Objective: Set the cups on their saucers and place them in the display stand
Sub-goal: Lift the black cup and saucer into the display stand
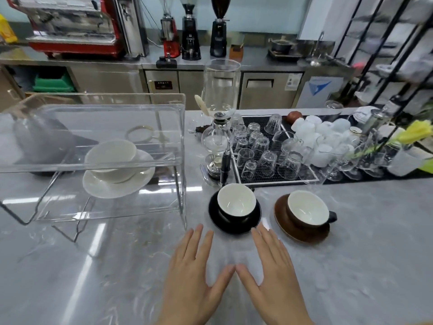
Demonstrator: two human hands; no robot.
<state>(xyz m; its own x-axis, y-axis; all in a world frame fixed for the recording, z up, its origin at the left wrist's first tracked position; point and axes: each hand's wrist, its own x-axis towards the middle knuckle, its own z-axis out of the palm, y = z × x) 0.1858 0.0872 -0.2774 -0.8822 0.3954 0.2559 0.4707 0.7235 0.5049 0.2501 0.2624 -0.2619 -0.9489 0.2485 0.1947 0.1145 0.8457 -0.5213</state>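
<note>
A clear acrylic display stand [182, 141] stands at the left of the marble counter. Inside it a white cup [110, 158] sits on a white saucer [112, 188]. Right of the stand, a black cup [236, 202] rests on a black saucer [220, 221]. Further right, a brown cup [307, 211] rests on a brown saucer [288, 228], its handle pointing right. My left hand [194, 268] and my right hand [274, 266] lie flat and empty over the counter just in front of the black saucer, fingers straight, thumbs nearly touching.
A glass siphon coffee maker [219, 137] stands just behind the black cup. A black mat [278, 180] with several upturned glasses lies at the back right, beside white cups and yellow flowers [414, 132]. A black shelf rack [384, 55] stands at the far right.
</note>
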